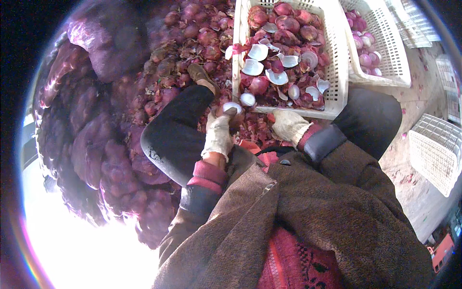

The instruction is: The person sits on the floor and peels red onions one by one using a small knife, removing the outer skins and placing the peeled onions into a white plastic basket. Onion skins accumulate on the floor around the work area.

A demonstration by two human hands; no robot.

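My left hand [217, 135], in a whitish knit glove, grips a red onion [232, 107] whose pale cut face points up. A dark covering shows at its thumb tip. Just beyond, another onion piece with a white face [247, 99] lies at the corner of a white plastic crate [288, 111]. My right hand [289, 125], gloved too, is curled close to the crate's near rim. Something small and red [271, 117] shows at its fingertips; whether it is a held tool cannot be made out. The crate holds whole red onions [287, 24], loose skins and white-faced onion layers [258, 52].
Stuffed purple mesh sacks [108, 155] are piled on the left. Loose onions and dry skins [209, 39] cover the ground ahead. A second crate [393, 68] with peeled onions [366, 57] stands at the upper right. Another white crate [433, 155] is on the floor at right.
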